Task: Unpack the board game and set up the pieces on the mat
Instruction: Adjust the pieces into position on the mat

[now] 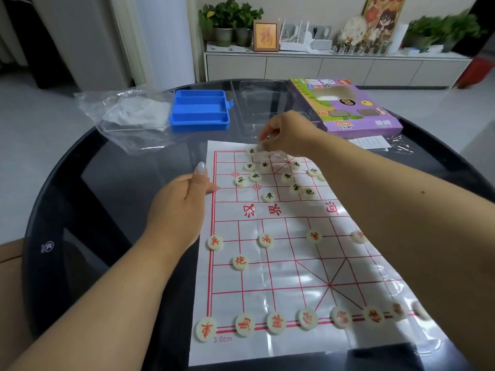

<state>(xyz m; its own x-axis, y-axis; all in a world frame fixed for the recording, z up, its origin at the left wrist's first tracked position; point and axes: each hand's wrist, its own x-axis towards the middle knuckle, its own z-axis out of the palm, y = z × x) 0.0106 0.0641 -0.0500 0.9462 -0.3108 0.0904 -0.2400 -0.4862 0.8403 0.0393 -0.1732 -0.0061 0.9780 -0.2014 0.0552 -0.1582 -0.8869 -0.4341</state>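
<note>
Here, our right hand (288,135) pinches a blurred piece (259,148) at the far edge of the mat (289,263), printed "3.0cm". Our left hand (179,202), thumb raised, presses its left border. Beyond lie the blue tray (199,109) and purple box (348,108).

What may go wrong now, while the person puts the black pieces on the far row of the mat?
1. The right forearm reaches over the mat above the red pieces; lowered, it might sweep them away.
2. The black pieces lie crowded near the right hand, so its fingers may knock a neighbour.
3. The left hand touches only the mat's edge; the thin mat could slide.
</note>
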